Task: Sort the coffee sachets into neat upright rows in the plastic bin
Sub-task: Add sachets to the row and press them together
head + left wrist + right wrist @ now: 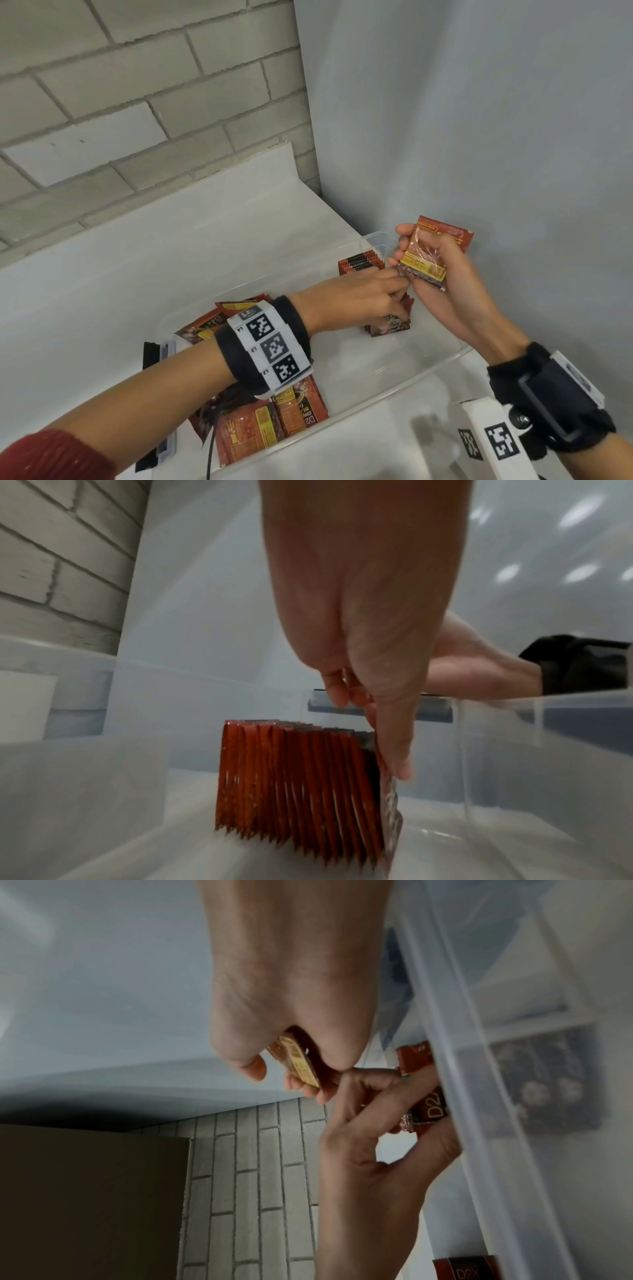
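Inside the clear plastic bin (442,356), my left hand (359,298) pinches the end sachet against the upright row of coffee sachets (301,791), while my right hand (435,274) clasps a small stack of sachets (428,257) above. Light, thin and probably slippery foil, I judge; best gripped by the flat faces near the top edge.

Bin (404,383) mid floor free btwn upright row (387,325) & loose pile (260,428).
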The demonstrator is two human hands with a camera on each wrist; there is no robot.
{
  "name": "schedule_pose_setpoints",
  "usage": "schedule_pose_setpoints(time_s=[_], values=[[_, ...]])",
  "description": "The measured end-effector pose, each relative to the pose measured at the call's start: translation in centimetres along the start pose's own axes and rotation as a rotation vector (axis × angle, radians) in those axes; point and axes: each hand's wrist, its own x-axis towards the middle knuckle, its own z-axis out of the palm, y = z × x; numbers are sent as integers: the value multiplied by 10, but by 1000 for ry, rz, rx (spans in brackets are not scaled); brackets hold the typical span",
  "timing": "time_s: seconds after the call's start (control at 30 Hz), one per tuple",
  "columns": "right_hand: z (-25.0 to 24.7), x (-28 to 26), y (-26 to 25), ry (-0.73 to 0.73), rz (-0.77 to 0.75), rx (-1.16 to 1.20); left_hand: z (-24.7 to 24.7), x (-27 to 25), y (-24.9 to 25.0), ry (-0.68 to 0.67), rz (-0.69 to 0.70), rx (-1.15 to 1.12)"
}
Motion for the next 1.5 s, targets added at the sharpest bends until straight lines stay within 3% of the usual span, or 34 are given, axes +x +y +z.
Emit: schedule_pose_setpoints(time_s=[0.47, 0.6, 0.73, 0.9, 1.03, 1.17, 1.33, 1.5], values=[[5, -1, -4, 27, 64, 187, 9, -3, -5, 76, 57, 90], [6, -3, -6, 66, 97, 131, 11, -2, -7, 100, 86, 118], [10, -3, -7, 86, 99, 56, 10, -4, -7, 38, 75, 68], [10, -4, -7, 64, 46, 6, 0, -9, -12, 11, 34, -119], [7, -3, -6, -22, -52, 37, -17, -15, -14, -28, -221, -397], [5, -4, -5, -121, -175, -43, -37, -20, -14, 161, -505, -776], [2, -6, 0, -278, -278, -310, -58, -21, -9, 385, -629, -1327], [-5, -8, 3, -392, -382, -590, -54, -27, -6, 402, -648, -1332]])
